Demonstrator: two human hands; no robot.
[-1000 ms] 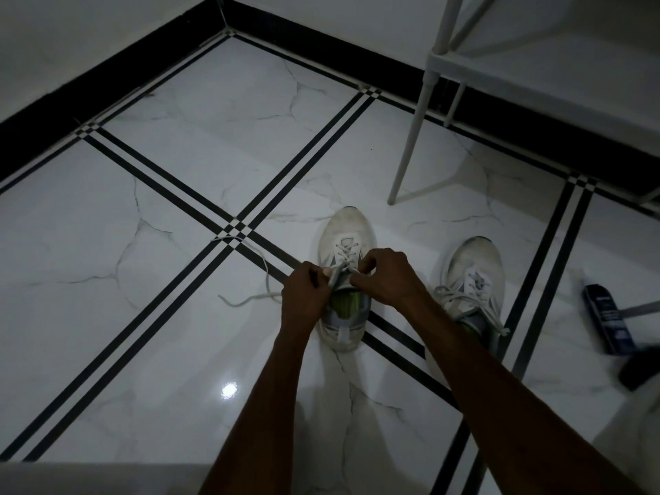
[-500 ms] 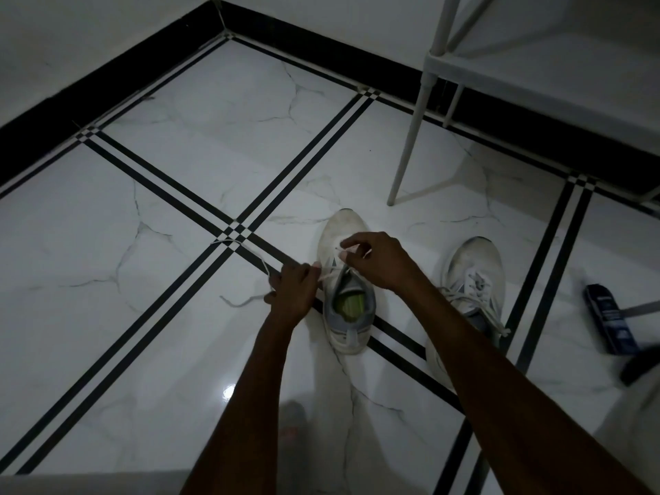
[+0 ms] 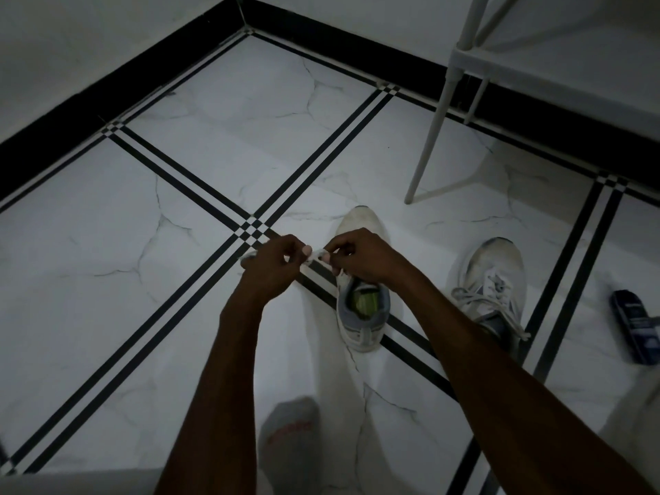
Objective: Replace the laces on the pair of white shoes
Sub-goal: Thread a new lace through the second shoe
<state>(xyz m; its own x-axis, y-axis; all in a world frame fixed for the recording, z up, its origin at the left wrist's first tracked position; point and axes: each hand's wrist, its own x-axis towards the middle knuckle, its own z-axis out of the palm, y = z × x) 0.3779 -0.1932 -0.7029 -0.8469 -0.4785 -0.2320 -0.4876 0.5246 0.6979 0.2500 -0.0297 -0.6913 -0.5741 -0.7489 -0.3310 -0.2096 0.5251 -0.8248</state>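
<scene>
No text can be read here. The dark bottle (image 3: 639, 325) lying on the floor, well to the right of the right hand (image 3: 360, 257), bears a pale label, but its print is too small and dim to make out. The sock (image 3: 291, 428) below the hands shows a reddish mark, blurred past reading.

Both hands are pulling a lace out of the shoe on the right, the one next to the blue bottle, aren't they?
Not quite. The left hand and right hand pinch a lace, but they are at the left shoe, not the one nearer the blue bottle. The right shoe lies untouched, laces in place. The head view shows this.
</scene>
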